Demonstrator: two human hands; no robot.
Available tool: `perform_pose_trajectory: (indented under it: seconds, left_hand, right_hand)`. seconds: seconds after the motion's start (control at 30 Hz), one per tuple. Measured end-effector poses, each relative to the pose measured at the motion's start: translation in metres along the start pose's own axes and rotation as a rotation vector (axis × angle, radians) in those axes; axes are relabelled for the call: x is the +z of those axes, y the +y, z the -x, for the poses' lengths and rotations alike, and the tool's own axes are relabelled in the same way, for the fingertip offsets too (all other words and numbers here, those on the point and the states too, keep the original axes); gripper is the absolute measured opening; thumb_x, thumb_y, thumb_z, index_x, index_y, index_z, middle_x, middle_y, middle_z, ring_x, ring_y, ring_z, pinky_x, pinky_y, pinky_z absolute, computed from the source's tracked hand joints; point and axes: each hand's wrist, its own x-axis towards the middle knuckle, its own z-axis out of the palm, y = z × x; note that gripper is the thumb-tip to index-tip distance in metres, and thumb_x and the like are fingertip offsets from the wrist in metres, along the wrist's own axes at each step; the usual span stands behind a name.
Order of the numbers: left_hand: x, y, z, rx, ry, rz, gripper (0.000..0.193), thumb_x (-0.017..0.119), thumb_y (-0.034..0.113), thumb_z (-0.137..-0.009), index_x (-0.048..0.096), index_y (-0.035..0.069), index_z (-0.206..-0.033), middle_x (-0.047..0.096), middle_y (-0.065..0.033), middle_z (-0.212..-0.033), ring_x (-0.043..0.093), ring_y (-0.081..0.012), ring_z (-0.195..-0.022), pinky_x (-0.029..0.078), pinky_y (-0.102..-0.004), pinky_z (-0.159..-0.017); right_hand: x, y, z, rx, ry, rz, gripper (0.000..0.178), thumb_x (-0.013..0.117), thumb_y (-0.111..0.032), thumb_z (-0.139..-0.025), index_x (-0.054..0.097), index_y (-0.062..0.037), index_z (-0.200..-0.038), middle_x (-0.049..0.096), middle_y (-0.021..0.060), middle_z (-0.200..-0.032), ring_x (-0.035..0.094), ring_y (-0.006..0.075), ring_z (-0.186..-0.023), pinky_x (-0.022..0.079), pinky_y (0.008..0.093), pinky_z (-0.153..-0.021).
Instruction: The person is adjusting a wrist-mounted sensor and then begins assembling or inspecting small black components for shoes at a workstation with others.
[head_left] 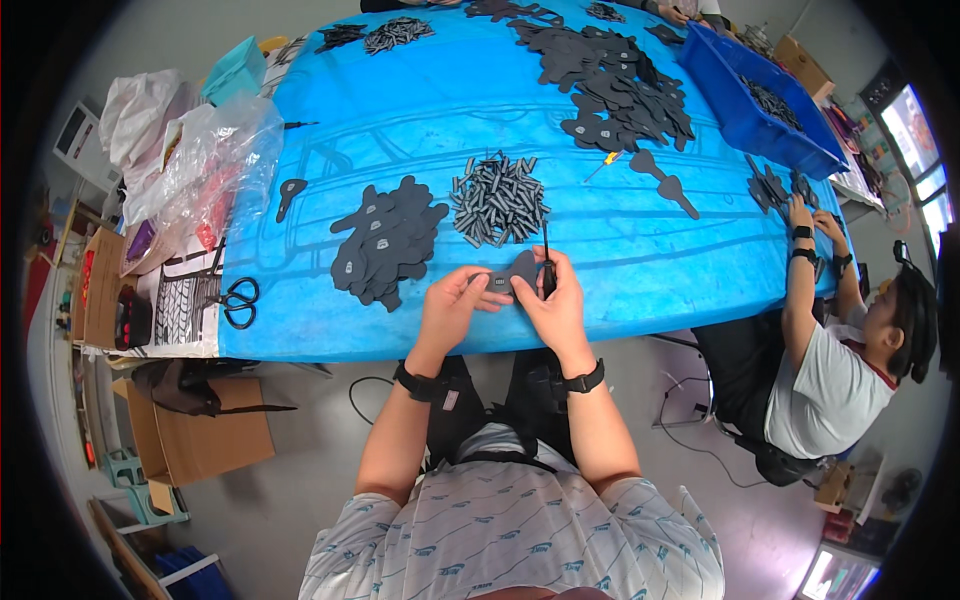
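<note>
My left hand (462, 300) is closed on one end of a dark grey flat piece with rounded lobes (521, 268), which has a small pale oblong mark. My right hand (556, 305) pinches the other end, its thumb on top. A black-handled screwdriver (549, 278) is also in my right hand, its thin shaft pointing away from me. Just beyond lies a heap of short dark grey tubes (500, 200). Left of that heap is a pile of similar flat pieces (385, 245), some with pale marks.
A larger pile of flat pieces (625, 85) lies farther off, near a blue bin (720, 80). A yellow-handled screwdriver (610, 160) lies on the blue-covered table (650, 300). Black scissors (240, 303) lie at left. A co-worker (830, 390) works at the right edge.
</note>
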Motion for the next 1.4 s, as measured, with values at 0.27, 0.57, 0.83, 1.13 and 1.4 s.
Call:
perform_pose_trajectory:
  seconds: [0.27, 0.57, 0.83, 1.13, 1.4]
  left_hand:
    - [0.001, 0.006, 0.0, -0.01, -0.044, 0.077, 0.03, 0.046, 0.018, -0.1, 0.057, -0.005, -0.115, 0.067, -0.0148, -0.097, 0.07, -0.0252, -0.085, 0.055, -0.0293, -0.071]
    - [0.003, -0.001, -0.002, -0.007, -0.021, -0.049, 0.03, 0.044, 0.018, -0.1, 0.054, -0.005, -0.117, 0.065, -0.0171, -0.101, 0.07, -0.0255, -0.086, 0.055, -0.0297, -0.073]
    - [0.003, 0.004, -0.002, 0.023, -0.002, 0.102, 0.022, 0.041, 0.007, -0.099, 0.044, -0.002, -0.118, 0.064, -0.0156, -0.099, 0.069, -0.0256, -0.088, 0.055, -0.0289, -0.071]
    - [0.001, -0.009, -0.003, 0.173, 0.075, 0.061, 0.013, 0.045, 0.003, -0.097, 0.043, 0.002, -0.11, 0.062, -0.0133, -0.094, 0.068, -0.0219, -0.086, 0.054, -0.027, -0.066]
    - [0.005, -0.007, -0.004, 0.129, 0.114, 0.004, 0.012, 0.056, 0.003, -0.093, 0.055, -0.001, -0.104, 0.062, -0.007, -0.096, 0.066, -0.0168, -0.088, 0.053, -0.0243, -0.064]
  right_hand:
    - [-0.003, 0.005, 0.0, 0.173, -0.05, -0.342, 0.04, 0.073, -0.005, -0.08, 0.054, 0.0001, -0.115, 0.064, 0.0025, -0.088, 0.056, 0.0063, -0.076, 0.046, 0.021, -0.068]
    - [-0.003, 0.002, 0.001, 0.217, -0.042, -0.312, 0.027, 0.07, -0.004, -0.083, 0.058, 0.0008, -0.106, 0.066, 0.0043, -0.092, 0.059, 0.0068, -0.083, 0.047, 0.0223, -0.073]
    - [-0.002, 0.005, 0.001, 0.188, -0.018, -0.334, 0.016, 0.068, -0.005, -0.086, 0.058, 0.0007, -0.098, 0.065, 0.0037, -0.088, 0.058, 0.0056, -0.073, 0.047, 0.0205, -0.066]
    - [-0.015, -0.007, -0.006, 0.286, -0.206, -0.474, 0.012, 0.057, -0.005, -0.093, 0.06, 0.0023, -0.103, 0.066, 0.0056, -0.082, 0.054, 0.0068, -0.053, 0.043, 0.0219, -0.051]
    - [-0.018, -0.007, -0.003, 0.274, -0.233, -0.44, 0.014, 0.057, -0.006, -0.093, 0.064, 0.0004, -0.104, 0.065, 0.0037, -0.077, 0.053, 0.0065, -0.052, 0.042, 0.0215, -0.05]
